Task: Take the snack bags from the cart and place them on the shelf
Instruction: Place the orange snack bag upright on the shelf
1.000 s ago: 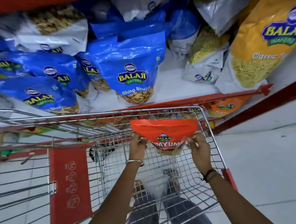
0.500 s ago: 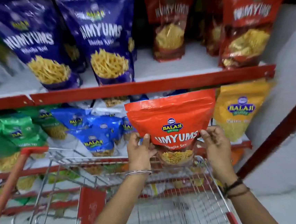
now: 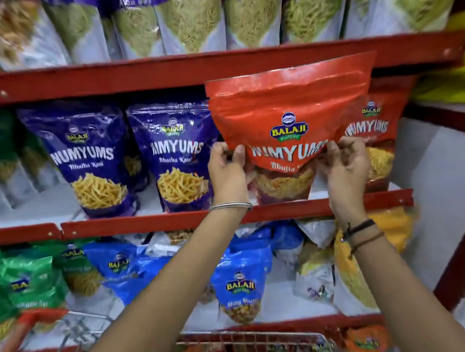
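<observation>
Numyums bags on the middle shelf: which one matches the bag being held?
The red bag at the far right, behind the held bag; the others are purple.

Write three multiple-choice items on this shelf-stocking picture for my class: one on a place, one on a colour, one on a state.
1. Where is the red bag?
A. In the cart
B. Before the middle shelf
C. On the floor

2. What colour are the two bags left of it on that shelf?
A. Purple
B. Yellow
C. Orange

3. How is the red bag held?
A. By one hand
B. By both hands
C. By neither

Answers: 1 B, it is raised at that shelf's level. 2 A, both are purple. 3 B, the left hand and the right hand grip its lower edges.
</observation>
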`<action>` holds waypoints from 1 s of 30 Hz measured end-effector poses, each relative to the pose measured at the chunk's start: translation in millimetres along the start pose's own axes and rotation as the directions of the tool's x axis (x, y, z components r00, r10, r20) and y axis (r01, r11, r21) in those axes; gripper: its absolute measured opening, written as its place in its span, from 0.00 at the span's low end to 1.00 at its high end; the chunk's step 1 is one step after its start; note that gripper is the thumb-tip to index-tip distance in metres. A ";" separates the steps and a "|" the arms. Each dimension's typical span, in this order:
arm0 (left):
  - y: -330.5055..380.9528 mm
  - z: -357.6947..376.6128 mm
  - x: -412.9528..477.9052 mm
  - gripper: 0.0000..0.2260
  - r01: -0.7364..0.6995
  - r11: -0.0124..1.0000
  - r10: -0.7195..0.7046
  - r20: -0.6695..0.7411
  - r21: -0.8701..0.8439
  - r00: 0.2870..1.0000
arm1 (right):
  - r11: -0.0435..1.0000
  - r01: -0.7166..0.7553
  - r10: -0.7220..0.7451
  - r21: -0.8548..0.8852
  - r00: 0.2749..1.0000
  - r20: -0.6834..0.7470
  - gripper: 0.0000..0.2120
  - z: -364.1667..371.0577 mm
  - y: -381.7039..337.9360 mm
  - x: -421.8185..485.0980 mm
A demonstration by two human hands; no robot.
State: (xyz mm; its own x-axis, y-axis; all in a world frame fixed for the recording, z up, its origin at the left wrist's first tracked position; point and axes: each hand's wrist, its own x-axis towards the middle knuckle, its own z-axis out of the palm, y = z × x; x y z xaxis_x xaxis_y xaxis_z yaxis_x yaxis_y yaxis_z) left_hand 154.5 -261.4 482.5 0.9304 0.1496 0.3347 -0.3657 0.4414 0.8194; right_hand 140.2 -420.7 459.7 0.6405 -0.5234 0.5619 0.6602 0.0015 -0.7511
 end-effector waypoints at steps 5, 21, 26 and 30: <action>-36.5 9.6 46.3 0.13 -0.008 0.998 0.009 -0.021 0.055 1.000 | 0.998 -0.050 0.049 -0.047 0.999 -0.018 0.12 4.0 53.1 39.3; -95.3 -3.0 108.3 0.23 0.188 0.770 -0.225 -0.015 0.610 0.974 | 0.833 -0.364 0.448 -0.416 0.886 0.121 0.24 13.8 124.0 93.1; -106.2 -11.2 97.9 0.30 0.257 0.696 -0.429 0.101 0.671 0.897 | 0.746 -0.452 0.590 -0.489 0.789 0.171 0.33 8.7 124.2 78.2; -101.7 -18.4 89.5 0.34 0.309 0.696 -0.483 0.104 0.648 0.869 | 0.728 -0.454 0.597 -0.514 0.788 0.149 0.34 -4.9 115.7 66.7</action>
State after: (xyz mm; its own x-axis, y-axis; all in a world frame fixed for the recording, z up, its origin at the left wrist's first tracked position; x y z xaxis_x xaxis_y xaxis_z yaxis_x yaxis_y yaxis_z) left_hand 275.4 -276.6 420.6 0.9828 -0.1758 -0.0566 0.0169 -0.2193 0.9755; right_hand 257.4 -459.6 408.6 0.9575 -0.2848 0.0463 -0.0118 -0.1990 -0.9799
